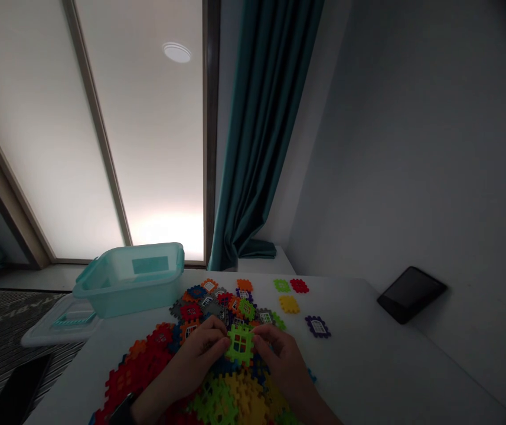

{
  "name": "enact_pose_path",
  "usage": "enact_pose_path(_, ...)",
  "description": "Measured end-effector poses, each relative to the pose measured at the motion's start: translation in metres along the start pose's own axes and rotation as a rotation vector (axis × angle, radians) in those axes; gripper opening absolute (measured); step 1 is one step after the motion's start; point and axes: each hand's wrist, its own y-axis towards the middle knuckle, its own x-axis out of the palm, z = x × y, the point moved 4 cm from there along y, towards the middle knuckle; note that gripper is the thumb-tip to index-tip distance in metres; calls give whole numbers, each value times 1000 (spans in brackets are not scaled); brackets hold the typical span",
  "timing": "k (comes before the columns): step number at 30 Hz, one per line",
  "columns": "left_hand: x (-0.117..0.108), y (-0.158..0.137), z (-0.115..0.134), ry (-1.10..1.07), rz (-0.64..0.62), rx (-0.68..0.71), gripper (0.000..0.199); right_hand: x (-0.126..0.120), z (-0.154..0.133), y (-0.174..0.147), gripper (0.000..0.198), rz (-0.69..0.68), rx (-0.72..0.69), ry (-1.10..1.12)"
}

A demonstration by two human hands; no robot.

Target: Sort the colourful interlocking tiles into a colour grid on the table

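A bright green square building tile [245, 344] with toothed edges and a window-like grid is held up between both hands. My left hand [206, 348] pinches its left edge between thumb and fingers. On the opposite edge, my right hand [279, 351] grips it the same way. Under and around the hands spreads a pile of similar toothed tiles: red tiles [131, 378] at the left, yellow tiles [246, 396] and green tiles [215, 401] close to me. Grey, orange and blue pieces lie just beyond the hands. The forearms hide part of the pile.
A translucent teal bin [137, 295] stands at the table's left rear, near a clear lid [60, 324]. Apart from the pile lie a yellow tile [289, 304], a red tile [299, 285] and a purple tile [317, 326]. A dark tablet-like device [412, 295] is at the right by the wall.
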Motion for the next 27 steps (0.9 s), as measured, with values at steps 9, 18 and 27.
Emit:
enact_pose_path(9,3,-3,2,45,11,22,47,-3,-6,-2,29,-18,-80,-153)
enact_pose_path(18,3,-12,15,223,-2,92,30,-9,-32,-12,19,8,-723,-477)
enact_pose_path(27,-9,-11,13,732,205,404,37,-3,-27,-17,21,-70,-836,-652)
